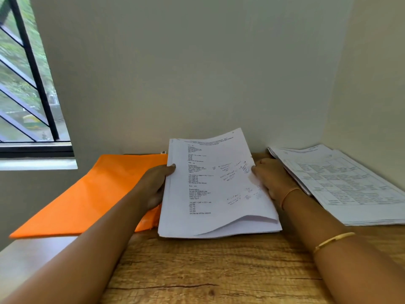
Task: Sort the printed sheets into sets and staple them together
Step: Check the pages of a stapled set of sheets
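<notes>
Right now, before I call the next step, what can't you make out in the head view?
- Stapler: none in view.
- Stack's lower sheets: covered by the top page.
- Both hands' fingers: left hand and right hand curl behind the stack.
- Right pile: cut by the frame edge, print too small.
- Orange folder: contents hidden.

Matt paper sheets [210,183], glossy orange folder [92,194], rough-grained wooden desk [197,270].

Plain pale walls [197,62], black-barred window [26,84] at left with daylight, wood-grain desk [197,270]
</notes>
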`<state>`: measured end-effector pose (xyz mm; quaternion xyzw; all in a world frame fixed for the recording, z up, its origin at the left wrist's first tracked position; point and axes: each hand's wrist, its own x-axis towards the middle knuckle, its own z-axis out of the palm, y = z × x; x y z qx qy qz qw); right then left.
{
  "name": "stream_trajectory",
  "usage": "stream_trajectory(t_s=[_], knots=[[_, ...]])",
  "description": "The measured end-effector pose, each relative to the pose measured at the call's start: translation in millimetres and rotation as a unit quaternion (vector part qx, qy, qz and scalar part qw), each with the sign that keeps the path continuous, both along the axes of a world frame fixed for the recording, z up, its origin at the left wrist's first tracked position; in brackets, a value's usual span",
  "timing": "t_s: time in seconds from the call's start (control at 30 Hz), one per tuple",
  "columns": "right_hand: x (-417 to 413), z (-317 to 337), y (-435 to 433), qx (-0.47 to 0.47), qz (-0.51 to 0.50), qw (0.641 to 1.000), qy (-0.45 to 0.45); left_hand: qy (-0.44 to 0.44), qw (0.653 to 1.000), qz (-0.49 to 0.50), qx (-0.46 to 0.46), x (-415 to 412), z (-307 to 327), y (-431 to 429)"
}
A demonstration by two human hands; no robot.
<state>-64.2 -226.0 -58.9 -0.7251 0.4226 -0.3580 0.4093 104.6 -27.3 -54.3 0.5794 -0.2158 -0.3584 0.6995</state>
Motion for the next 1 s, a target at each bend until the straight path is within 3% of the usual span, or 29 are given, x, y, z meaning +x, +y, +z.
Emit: stream_trajectory(t_s=[0.13, 0.27, 0.37, 0.47, 0.73, 1.0], knots=[[-5, 2, 0, 0.027, 0.000, 0.999, -0.019, -0.022, 0.998, -0.056, -0.010, -2, -2, 0], [-1, 4, 9, 0.128, 0.056, 0.990, -0.034, -0.132, 0.991, 0.012, -0.008, 1, 0, 0], [2, 6, 20, 0.177, 0.095, 0.979, -0.026, -0.150, 0.987, 0.047, -0.022, 4, 3, 3], [3, 7, 23, 0.167, 0.090, 0.982, -0.006, -0.140, 0.988, 0.062, -0.019, 9, 4, 7], [7, 6, 26, 0.077, 0.070, 0.994, 0.019, -0.124, 0.991, 0.053, -0.001, 18, 7, 17], [3, -4, 22, -0.146, 0.049, 0.975, 0.158, -0.279, 0.949, 0.132, 0.058, 52, 10, 44]])
